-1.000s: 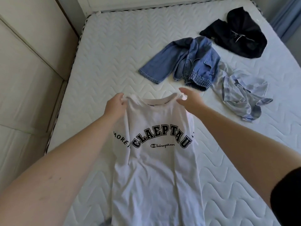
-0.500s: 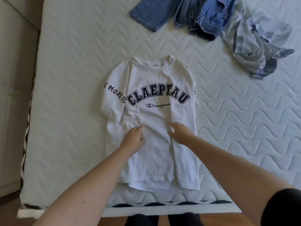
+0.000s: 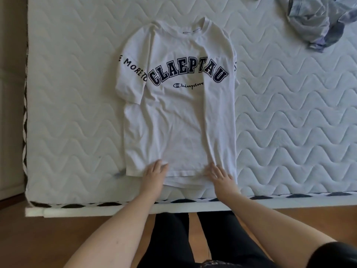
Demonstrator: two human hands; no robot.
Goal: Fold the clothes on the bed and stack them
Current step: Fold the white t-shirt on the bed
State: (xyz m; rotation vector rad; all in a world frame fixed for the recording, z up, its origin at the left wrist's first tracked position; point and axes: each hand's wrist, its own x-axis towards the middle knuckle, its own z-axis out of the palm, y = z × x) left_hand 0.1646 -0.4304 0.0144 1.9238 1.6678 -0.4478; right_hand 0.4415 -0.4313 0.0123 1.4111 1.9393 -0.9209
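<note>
Lying flat: white T-shirt (image 3: pixel 179 117), print up, collar away from the person, near the bed's (image 3: pixel 289 132) foot edge.
Left hand (image 3: pixel 154 176): fingers straight, pressing the hem.
Right hand (image 3: pixel 220 176): fingers straight, pressing the hem.
Top right: crumpled pale blue shirt (image 3: pixel 316 22).

Crumpled pale blue shirt (image 3: pixel 316 22) cut off at top edge (shape unclear)

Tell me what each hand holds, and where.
Nothing is gripped: left hand and right hand lie flat, pressing the white T-shirt at its bottom hem.
</note>
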